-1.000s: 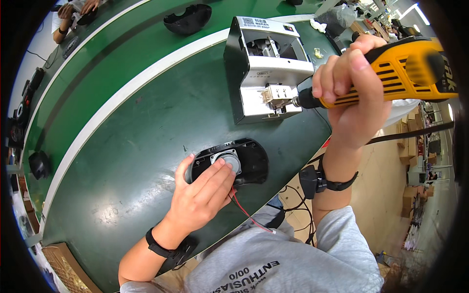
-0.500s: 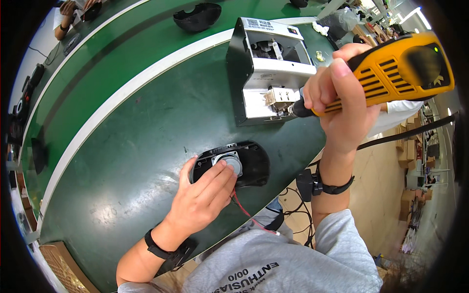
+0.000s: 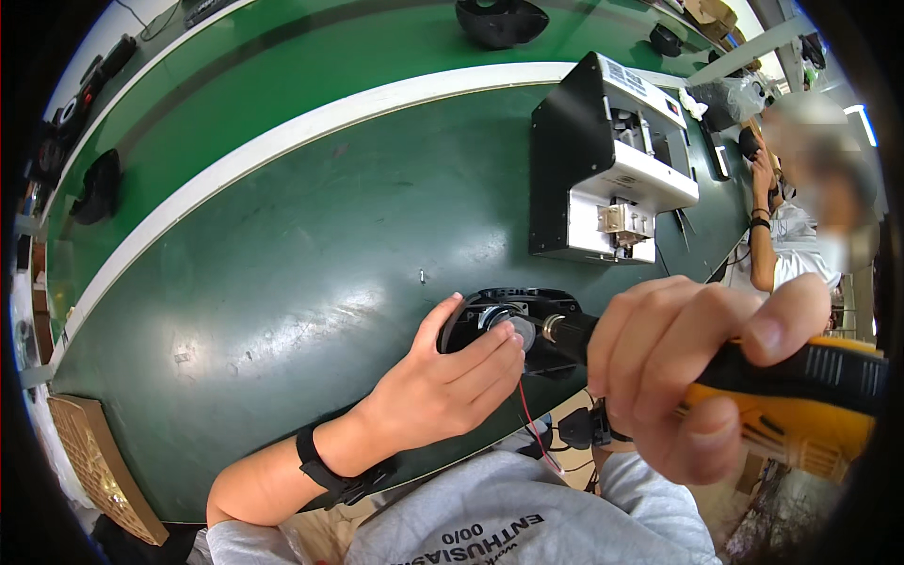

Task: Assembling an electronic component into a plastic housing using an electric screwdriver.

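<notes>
Head: left hand (image 3: 450, 384), thumb spread, presses round grey metal speaker (image 3: 522, 330); right hand (image 3: 687, 369) grips yellow-black power screwdriver (image 3: 812, 403); likely fastening, needs alignment.

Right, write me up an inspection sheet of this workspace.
Surface: dark green table, scuffed, with light glare.
Work items: round speaker in a black shell; yellow drill, its tip by the speaker, contact unclear.
Clutter: small metal piece beyond the left hand.
Hands: left has fingers on the speaker; right hand grips the drill.
Cables: red wire running from near the shell toward the person.
Surroundings: silver-and-black machine, brown tray, another person at right.
</notes>
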The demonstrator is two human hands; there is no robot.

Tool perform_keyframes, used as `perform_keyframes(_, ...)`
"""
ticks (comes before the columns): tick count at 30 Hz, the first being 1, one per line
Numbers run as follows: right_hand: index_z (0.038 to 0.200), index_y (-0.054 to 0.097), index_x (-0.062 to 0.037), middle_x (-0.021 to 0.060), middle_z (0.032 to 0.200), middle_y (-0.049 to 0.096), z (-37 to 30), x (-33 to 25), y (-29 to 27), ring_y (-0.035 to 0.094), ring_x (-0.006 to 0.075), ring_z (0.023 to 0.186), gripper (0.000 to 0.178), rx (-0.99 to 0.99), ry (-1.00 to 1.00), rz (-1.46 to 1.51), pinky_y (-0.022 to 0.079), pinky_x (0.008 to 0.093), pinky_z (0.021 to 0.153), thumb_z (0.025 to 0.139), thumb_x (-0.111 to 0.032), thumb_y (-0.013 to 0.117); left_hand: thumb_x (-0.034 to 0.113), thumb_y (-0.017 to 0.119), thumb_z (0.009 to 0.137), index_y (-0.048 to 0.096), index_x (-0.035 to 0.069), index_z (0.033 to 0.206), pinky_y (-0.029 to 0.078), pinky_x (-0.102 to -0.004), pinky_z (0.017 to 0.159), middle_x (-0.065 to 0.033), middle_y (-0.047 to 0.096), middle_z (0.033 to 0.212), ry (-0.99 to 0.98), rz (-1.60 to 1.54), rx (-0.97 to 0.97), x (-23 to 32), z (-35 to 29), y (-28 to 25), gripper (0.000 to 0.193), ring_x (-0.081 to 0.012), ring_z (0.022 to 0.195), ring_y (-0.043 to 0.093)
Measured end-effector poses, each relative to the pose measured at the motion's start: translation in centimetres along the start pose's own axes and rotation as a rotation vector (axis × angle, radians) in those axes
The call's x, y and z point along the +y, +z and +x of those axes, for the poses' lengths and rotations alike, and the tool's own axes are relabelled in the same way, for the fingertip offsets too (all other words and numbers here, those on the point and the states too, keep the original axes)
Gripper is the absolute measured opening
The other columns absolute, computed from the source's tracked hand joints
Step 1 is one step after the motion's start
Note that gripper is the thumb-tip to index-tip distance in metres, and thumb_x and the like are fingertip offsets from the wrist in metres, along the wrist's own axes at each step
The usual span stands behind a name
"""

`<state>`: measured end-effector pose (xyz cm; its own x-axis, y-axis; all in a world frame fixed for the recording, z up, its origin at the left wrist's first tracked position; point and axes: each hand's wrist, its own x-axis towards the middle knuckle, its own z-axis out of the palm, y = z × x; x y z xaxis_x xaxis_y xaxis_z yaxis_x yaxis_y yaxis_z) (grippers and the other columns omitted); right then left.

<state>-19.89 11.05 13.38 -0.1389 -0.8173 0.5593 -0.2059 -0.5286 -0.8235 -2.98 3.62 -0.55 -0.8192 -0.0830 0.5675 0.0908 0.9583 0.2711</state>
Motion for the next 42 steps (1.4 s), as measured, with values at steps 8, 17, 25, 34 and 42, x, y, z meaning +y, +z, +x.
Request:
perform_keyframes(8,0.121,0.037,-0.0117,0.0013,0.064,0.058,-0.4,2.7,1.4,0.055,0.0152,0.047,0.035,0.047,0.006,-0.002,0.049,0.0302,0.046,0.102,-0.019,0.065,0.015,0.067,0.085,0.072,0.007,0.105,0.048,-0.0615,0.106,-0.0025,0.067,0.117,-0.033,-0.011,0.021,-0.1,-0.4,0.3,0.022,-0.0166,0.126,0.058)
perform_keyframes(17,0.121,0.037,-0.0099,0.0013,0.062,0.055,-0.6,4.1,2.2,0.052,0.0145,0.046,0.035,0.117,0.008,0.027,0.046,0.03,0.045,0.101,-0.018,0.065,0.019,0.065,0.084,0.073,0.007,0.107,0.048,-0.0614,0.106,-0.0034,0.066,0.12,-0.032,0.005,0.021,-0.1,-0.4,0.4,0.027,-0.0196,0.127,0.055)
perform_keyframes(25,0.122,0.037,-0.0085,0.0023,0.063,0.055,-0.6,4.6,2.1,0.051,0.0148,0.047,0.034,0.091,-0.005,0.028,0.046,0.0305,0.045,0.102,-0.015,0.063,0.021,0.064,0.084,0.073,0.007,0.106,0.047,-0.0622,0.107,-0.0043,0.065,0.12,-0.027,-0.026,0.015,-0.1,-0.6,0.4,0.027,-0.0205,0.128,0.055)
perform_keyframes(34,0.117,0.038,-0.0102,0.0037,0.065,0.057,-0.4,4.6,1.6,0.056,0.0162,0.049,0.032,-0.015,-0.021,0.032,0.05,0.032,0.047,0.101,-0.015,0.066,0.02,0.064,0.084,0.073,0.006,0.108,0.044,-0.0636,0.109,-0.0049,0.064,0.12,-0.032,-0.044,-0.05,-0.1,-0.4,-0.3,0.03,-0.0199,0.126,0.057)
perform_keyframes(42,0.115,0.038,-0.0096,0.0061,0.07,0.06,0.3,4.8,-0.1,0.059,0.019,0.053,0.035,-0.27,0.037,-0.04,0.053,0.0351,0.051,0.098,-0.007,0.068,0.019,0.066,0.082,0.075,0.006,0.104,0.042,-0.0647,0.11,-0.0044,0.065,0.118,-0.078,-0.1,-0.072,-0.1,-0.1,-0.5,0.027,-0.0191,0.123,0.06)
